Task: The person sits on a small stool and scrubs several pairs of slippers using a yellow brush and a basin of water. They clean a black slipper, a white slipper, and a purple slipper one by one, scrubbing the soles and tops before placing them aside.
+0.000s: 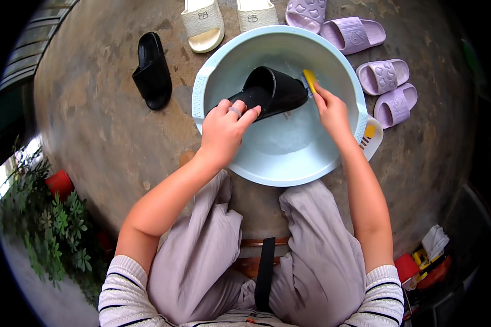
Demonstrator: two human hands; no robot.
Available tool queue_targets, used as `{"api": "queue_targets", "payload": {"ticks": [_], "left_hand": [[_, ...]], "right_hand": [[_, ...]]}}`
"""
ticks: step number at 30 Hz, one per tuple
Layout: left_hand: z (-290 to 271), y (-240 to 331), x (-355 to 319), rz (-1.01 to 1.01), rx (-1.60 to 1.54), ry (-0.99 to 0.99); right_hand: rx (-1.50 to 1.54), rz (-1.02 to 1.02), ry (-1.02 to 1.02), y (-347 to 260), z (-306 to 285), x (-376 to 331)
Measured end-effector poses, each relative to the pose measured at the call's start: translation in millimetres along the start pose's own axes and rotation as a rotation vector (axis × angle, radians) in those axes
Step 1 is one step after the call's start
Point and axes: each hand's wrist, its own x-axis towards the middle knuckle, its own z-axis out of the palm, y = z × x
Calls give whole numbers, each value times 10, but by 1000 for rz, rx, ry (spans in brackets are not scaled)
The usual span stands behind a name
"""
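Concrete floor (109, 131) is shown beneath a pale blue basin (281, 158) holding shallow soapy water. Inside the basin a black slipper (270, 92) is held tilted above the water, its long axis running from lower left to upper right, with the toe end directed toward the brush. The heel end is gripped by the closed left hand (223, 128). A yellow scrubbing brush (310, 80) is clasped in the right hand (333, 111) and pressed against the toe. Cream slippers (203, 24), lilac slippers (384, 76) and another black slipper (151, 71) are laid around the basin.
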Motion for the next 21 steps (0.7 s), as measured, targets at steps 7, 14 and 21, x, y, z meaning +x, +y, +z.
{"api": "queue_targets", "payload": {"ticks": [7, 14, 21], "left_hand": [[-4, -41, -9, 125, 147, 9], [93, -101, -81, 183, 145, 25], [133, -94, -145, 187, 122, 5]], "right_hand": [[-212, -173, -212, 63, 68, -319], [-312, -173, -44, -90, 273, -32], [-365, -64, -100, -12, 258, -358]]}}
